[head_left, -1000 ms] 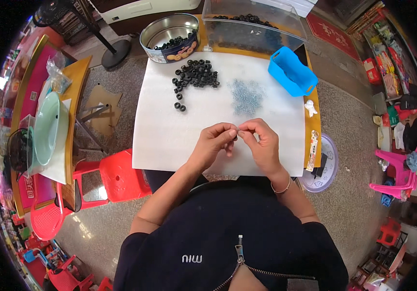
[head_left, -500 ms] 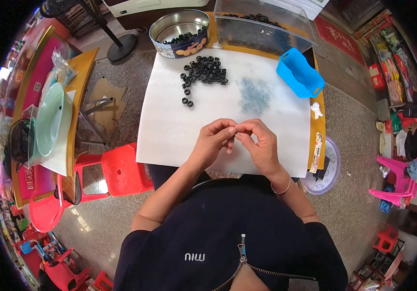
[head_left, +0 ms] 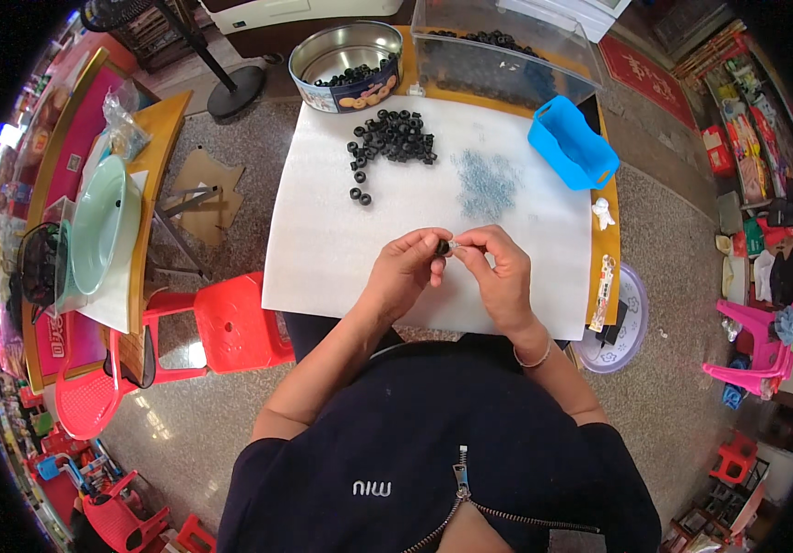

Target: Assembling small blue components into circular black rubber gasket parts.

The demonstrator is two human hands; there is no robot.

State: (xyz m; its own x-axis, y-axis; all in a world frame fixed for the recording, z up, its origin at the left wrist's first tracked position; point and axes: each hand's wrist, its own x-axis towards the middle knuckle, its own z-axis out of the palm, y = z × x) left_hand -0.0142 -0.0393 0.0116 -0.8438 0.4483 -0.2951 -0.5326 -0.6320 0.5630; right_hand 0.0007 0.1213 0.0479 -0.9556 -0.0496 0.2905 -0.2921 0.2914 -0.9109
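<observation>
Above the near part of a white foam sheet (head_left: 323,267), my two hands meet fingertip to fingertip. My left hand (head_left: 400,274) is closed on a small black ring-shaped part (head_left: 443,247). In a pinch, my right hand (head_left: 502,279) holds a tiny pale, see-through piece (head_left: 454,245) against or close beside it; exact contact is too small to make out. Farther off on the sheet lies a pile of similar black parts (head_left: 396,138), two of them apart at its near end. To its right spreads a patch of tiny pale-blue, clear pieces (head_left: 487,186).
A round tin (head_left: 306,95) with black parts stands at the far left. Behind the sheet is a clear plastic box (head_left: 544,66) holding more. A blue basket (head_left: 576,169) and a small white figure (head_left: 603,214) sit right. Red stool (head_left: 235,323) at left.
The black part now shows between my fingertips, with the pale piece at its right side; before, my fingers covered them. My fingertips have parted slightly.
</observation>
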